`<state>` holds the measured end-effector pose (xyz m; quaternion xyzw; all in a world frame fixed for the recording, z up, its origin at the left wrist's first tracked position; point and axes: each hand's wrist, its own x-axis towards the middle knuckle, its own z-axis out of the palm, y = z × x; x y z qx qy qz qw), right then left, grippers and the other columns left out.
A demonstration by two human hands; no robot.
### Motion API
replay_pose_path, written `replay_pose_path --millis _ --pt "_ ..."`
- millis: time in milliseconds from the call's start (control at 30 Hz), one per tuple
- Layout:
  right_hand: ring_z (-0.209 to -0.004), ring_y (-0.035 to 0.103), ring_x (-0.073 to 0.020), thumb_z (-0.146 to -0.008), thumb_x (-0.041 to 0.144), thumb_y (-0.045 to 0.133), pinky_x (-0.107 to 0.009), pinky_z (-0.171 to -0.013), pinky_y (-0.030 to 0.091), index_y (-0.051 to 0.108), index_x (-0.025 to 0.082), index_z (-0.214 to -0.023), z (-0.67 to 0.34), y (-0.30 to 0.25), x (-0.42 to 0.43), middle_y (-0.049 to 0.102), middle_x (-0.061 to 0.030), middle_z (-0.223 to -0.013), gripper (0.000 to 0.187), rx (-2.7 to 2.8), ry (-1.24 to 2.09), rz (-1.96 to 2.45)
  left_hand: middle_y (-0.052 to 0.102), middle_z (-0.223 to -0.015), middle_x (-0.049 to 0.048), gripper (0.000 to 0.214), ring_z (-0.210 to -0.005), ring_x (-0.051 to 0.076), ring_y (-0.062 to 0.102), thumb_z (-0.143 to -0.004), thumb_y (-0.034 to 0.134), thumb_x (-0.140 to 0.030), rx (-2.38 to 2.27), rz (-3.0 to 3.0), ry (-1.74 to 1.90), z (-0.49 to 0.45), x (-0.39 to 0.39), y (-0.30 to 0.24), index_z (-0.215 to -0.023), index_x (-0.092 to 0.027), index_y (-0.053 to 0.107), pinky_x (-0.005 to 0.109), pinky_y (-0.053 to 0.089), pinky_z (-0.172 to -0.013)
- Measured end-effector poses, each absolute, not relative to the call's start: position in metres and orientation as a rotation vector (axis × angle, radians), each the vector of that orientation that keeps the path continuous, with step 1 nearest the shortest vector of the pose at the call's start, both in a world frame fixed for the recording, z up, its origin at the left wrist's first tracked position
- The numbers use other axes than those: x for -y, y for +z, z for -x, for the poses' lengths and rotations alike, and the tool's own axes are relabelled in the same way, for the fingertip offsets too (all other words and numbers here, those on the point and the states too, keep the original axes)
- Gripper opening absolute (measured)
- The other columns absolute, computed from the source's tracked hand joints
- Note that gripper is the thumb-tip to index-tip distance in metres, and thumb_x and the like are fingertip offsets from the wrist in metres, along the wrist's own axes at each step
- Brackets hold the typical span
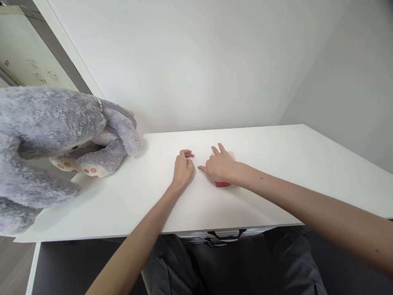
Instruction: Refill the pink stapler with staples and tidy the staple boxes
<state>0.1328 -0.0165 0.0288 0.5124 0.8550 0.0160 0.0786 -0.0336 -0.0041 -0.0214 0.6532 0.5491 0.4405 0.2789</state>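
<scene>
My right hand (219,166) is spread over a small red object (222,184) on the white tabletop, its thumb stretched out to the left. Only the red object's near edge shows, so its kind is hidden. A pale pink piece (232,155) peeks out beyond the same hand; I cannot tell whether the two belong together. To the left, my left hand (184,167) rests on its side on the table with fingers loosely bent and apart. Nothing is visible in it, and a short gap separates it from my right thumb.
Large grey plush toys (55,123) sit at the table's left end. A white wall (199,73) rises behind the white table (291,164). Below the front edge are a black handle (227,236) and my dark-clothed legs (172,266).
</scene>
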Motion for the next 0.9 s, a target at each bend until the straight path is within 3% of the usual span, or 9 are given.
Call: replay_pose_path --millis 200,300,400,500,600,767,900 --pt "-0.139 0.050 -0.0478 -0.093 0.047 0.063 -0.072 -0.125 0.003 0.086 0.024 -0.094 -0.135 0.004 0.007 0.079 -0.0175 -0.105 0.032 -2.528 -0.004 -1.420 0.071 -0.122 0.0102 0.030 -0.116 0.024 0.064 -0.085 0.050 -0.009 -1.489 -1.747 1.155 0.032 0.007 -0.017 -0.112 -0.022 0.053 0.041 0.050 -0.098" --pt "-0.141 0.047 -0.0466 -0.086 0.040 0.070 -0.071 -0.125 0.002 0.085 0.025 -0.098 -0.139 -0.002 0.009 0.078 -0.0171 -0.111 0.024 -2.540 -0.033 -1.412 0.071 -0.122 0.0096 0.027 -0.115 0.024 0.065 -0.087 0.052 -0.012 -1.512 -1.758 1.150 0.032 0.006 -0.017 -0.112 -0.022 0.054 0.040 0.050 -0.095" --pt "-0.141 0.047 -0.0469 -0.074 0.026 0.077 -0.070 -0.125 0.004 0.085 0.024 -0.091 -0.141 0.000 0.015 0.078 -0.0171 -0.107 0.018 -2.493 0.023 -1.382 0.072 -0.121 0.0092 0.026 -0.114 0.024 0.065 -0.087 0.053 -0.013 -1.526 -1.784 1.141 0.031 0.006 -0.018 -0.111 -0.022 0.054 0.040 0.050 -0.094" --pt "-0.138 0.050 -0.0453 -0.069 0.020 0.077 -0.067 -0.126 0.009 0.083 0.024 -0.086 -0.143 0.008 0.021 0.079 -0.0155 -0.104 0.019 -2.390 0.153 -1.303 0.072 -0.121 0.0088 0.027 -0.111 0.024 0.065 -0.087 0.054 -0.013 -1.536 -1.795 1.125 0.031 0.006 -0.018 -0.111 -0.022 0.054 0.041 0.050 -0.092" --pt "-0.136 0.053 -0.0422 -0.072 0.023 0.073 -0.064 -0.128 0.013 0.083 0.024 -0.089 -0.149 0.015 0.026 0.079 -0.0145 -0.105 0.020 -2.313 0.243 -1.250 0.072 -0.122 0.0084 0.027 -0.108 0.024 0.065 -0.087 0.055 -0.013 -1.541 -1.804 1.111 0.031 0.006 -0.019 -0.112 -0.023 0.055 0.041 0.050 -0.091" --pt "-0.143 0.047 -0.0410 -0.077 0.024 0.066 -0.064 -0.130 0.007 0.083 0.023 -0.096 -0.178 0.002 0.023 0.076 -0.0161 -0.123 0.026 -2.318 0.307 -1.284 0.072 -0.120 0.0078 0.027 -0.108 0.024 0.065 -0.086 0.055 -0.013 -1.545 -1.817 1.103 0.032 0.004 -0.020 -0.111 -0.023 0.055 0.042 0.050 -0.093" --pt "-0.144 0.048 -0.0400 -0.075 0.028 0.063 -0.064 -0.131 0.005 0.083 0.023 -0.101 -0.224 -0.035 0.009 0.078 -0.0169 -0.118 0.033 -2.553 0.213 -1.485 0.073 -0.120 0.0079 0.027 -0.105 0.024 0.067 -0.086 0.056 -0.014 -1.541 -1.822 1.101 0.032 0.003 -0.021 -0.111 -0.023 0.055 0.042 0.050 -0.092"
